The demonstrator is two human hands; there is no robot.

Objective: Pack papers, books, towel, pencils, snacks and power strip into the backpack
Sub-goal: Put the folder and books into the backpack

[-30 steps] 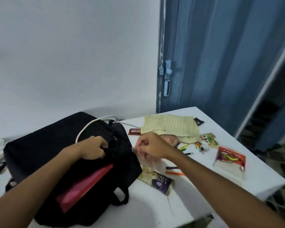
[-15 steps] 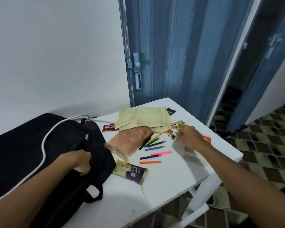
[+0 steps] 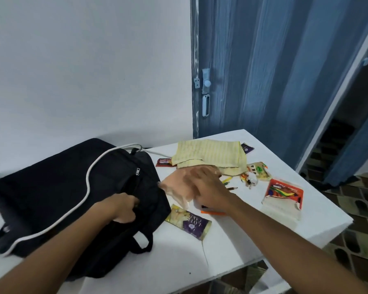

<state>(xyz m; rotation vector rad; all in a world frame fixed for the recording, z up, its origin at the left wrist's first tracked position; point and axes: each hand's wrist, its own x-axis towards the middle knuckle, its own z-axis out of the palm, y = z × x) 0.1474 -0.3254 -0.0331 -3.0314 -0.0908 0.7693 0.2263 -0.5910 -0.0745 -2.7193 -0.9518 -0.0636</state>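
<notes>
Head view: black backpack (image 3: 72, 187) lying flat at the left of the white tabletop (image 3: 200, 262); left hand (image 3: 121, 209) grips its opening edge, likely to keep it open. Right hand (image 3: 202, 185) blurred over the clear plastic bag (image 3: 174, 187) and pencils (image 3: 227, 183); grip cannot be told. Yellow towel (image 3: 210, 155), snack packets (image 3: 189, 223), white cord (image 3: 89, 183) remain out. Pale wall, blue folding door (image 3: 263, 71) behind

matt black cloth backpack (image 3: 57, 194), glossy snack wrapper (image 3: 189, 222)
</notes>
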